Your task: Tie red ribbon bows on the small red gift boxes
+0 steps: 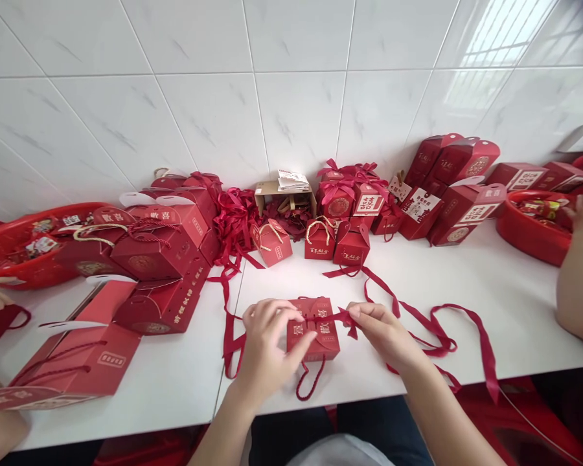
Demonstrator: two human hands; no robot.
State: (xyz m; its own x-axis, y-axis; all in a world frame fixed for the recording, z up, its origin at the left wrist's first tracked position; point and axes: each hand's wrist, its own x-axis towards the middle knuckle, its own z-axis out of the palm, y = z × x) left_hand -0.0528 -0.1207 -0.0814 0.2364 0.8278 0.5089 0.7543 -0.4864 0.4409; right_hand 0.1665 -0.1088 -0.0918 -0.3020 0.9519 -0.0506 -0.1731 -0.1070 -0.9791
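Observation:
A small red gift box (315, 349) with gold characters lies on the white table in front of me, its twisted red cord handle (311, 388) hanging toward the near edge. A dark red ribbon (326, 318) runs across its top. My right hand (381, 330) pinches this ribbon at the box's right side, where a short tail hangs down. Over the box's left part is my left hand (274, 343), thumb and index finger apart, their tips at the top near the ribbon. Whether these tips press on the box I cannot tell.
Stacked red boxes (160, 252) stand left, more (461, 207) right. A heap of ribbon (236, 223) and a cardboard box (267, 202) are at the wall. Loose ribbon (476, 314) trails rightward. Red basins (529, 243) hold wrapped sweets. Other people's arms (580, 278) reach in from both sides.

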